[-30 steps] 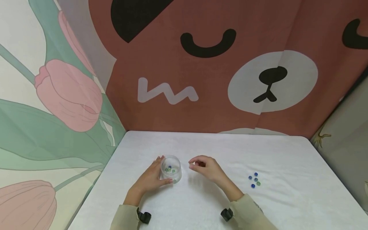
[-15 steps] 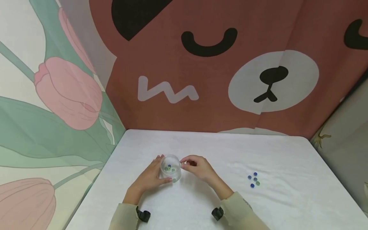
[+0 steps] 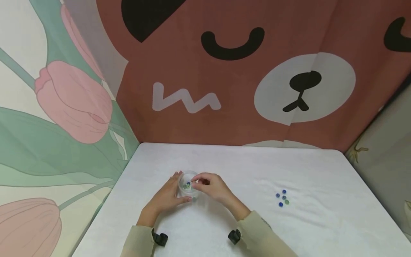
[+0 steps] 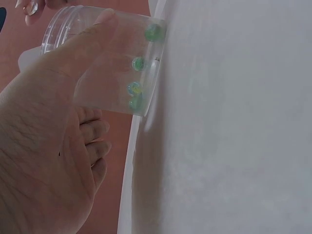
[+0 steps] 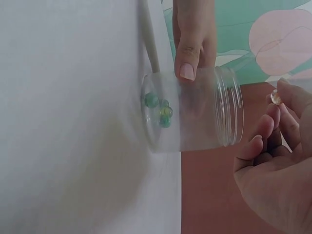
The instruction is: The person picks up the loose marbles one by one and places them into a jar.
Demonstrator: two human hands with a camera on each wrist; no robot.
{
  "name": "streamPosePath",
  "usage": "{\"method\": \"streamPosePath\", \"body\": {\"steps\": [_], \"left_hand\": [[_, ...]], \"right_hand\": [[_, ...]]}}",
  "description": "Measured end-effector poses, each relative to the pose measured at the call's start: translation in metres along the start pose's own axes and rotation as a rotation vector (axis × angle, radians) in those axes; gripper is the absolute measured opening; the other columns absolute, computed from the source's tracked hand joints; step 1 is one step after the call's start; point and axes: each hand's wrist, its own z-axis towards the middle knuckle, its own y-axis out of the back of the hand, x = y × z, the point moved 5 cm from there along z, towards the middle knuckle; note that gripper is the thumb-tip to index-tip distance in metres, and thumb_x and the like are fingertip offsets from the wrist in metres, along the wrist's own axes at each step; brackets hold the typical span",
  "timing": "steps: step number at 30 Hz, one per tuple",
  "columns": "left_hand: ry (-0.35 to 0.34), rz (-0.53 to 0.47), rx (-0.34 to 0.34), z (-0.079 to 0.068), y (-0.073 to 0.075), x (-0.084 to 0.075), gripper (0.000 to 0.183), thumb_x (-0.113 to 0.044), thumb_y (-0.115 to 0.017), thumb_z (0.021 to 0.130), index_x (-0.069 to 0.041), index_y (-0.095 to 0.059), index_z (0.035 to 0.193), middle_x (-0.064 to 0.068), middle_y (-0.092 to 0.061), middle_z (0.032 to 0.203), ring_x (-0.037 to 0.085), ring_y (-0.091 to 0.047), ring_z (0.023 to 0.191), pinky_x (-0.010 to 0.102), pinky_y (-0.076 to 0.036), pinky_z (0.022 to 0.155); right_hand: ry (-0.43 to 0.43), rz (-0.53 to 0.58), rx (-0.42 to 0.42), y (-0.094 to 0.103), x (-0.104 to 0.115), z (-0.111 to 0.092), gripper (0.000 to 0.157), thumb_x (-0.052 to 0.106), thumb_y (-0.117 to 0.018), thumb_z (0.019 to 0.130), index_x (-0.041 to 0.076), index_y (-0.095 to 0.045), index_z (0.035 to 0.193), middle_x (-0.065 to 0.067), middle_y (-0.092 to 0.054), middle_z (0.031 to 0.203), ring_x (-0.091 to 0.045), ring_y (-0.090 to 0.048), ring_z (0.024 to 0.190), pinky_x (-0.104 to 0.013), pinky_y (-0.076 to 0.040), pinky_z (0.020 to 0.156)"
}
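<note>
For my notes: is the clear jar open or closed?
Open: the clear jar has no lid on its threaded rim, and marbles show inside from above.

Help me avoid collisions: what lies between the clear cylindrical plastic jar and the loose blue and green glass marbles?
The right hand, then bare white cloth, in the head view.

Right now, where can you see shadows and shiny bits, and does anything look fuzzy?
Head view: soft grey shadows on the white cloth near the left hand and right hand; left wrist view: a darker shadow band on the cloth by the jar; right wrist view: bright glints on the jar's threaded rim, and the marbles inside look slightly soft.
</note>
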Motion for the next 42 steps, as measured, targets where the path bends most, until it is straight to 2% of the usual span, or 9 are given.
{"method": "streamPosePath", "body": {"steps": [8,14,22,30,42], "left_hand": [[-0.01,-0.004,-0.005,0.001,0.002,-0.001,0.113,-0.065,-0.076,0.08,-0.009,-0.022,0.162,0.01,-0.021,0.168,0.028,-0.016,0.156,0.055,-0.026,0.123],[-0.003,-0.004,0.002,-0.001,0.002,-0.003,0.115,-0.065,-0.076,0.079,-0.007,-0.021,0.162,0.015,-0.021,0.167,0.032,-0.018,0.155,0.056,-0.026,0.122],[-0.015,-0.007,-0.008,0.0,0.002,-0.003,0.113,-0.063,-0.077,0.08,-0.006,-0.022,0.161,0.017,-0.022,0.167,0.033,-0.019,0.155,0.057,-0.026,0.122],[-0.007,-0.002,-0.007,0.0,0.002,-0.001,0.114,-0.065,-0.076,0.08,-0.007,-0.021,0.162,0.015,-0.022,0.167,0.032,-0.018,0.155,0.056,-0.026,0.122],[-0.006,0.009,0.002,0.0,0.002,-0.003,0.111,-0.063,-0.076,0.081,-0.008,-0.022,0.162,0.013,-0.022,0.167,0.033,-0.018,0.155,0.056,-0.024,0.123]], "right_hand": [[-0.006,-0.007,0.005,-0.008,0.001,0.009,0.019,0.026,-0.073,0.095,0.012,-0.077,0.108,0.005,-0.06,0.079,-0.008,-0.051,0.07,-0.02,-0.044,0.06],[-0.03,-0.015,-0.021,-0.012,-0.003,0.012,0.021,0.026,-0.075,0.094,0.01,-0.077,0.108,0.006,-0.058,0.076,-0.007,-0.049,0.068,-0.019,-0.042,0.058],[-0.078,-0.065,-0.058,-0.012,-0.007,0.018,0.023,0.035,-0.076,0.092,0.016,-0.078,0.106,0.007,-0.05,0.068,-0.007,-0.043,0.065,-0.021,-0.035,0.056],[-0.081,-0.123,-0.087,-0.012,-0.011,0.022,0.021,0.03,-0.077,0.091,0.014,-0.08,0.104,0.007,-0.045,0.071,-0.008,-0.041,0.068,-0.022,-0.034,0.06],[-0.067,-0.159,-0.106,-0.015,-0.015,0.027,0.021,0.027,-0.079,0.089,0.012,-0.08,0.104,0.005,-0.046,0.073,-0.009,-0.041,0.067,-0.022,-0.032,0.057]]}}
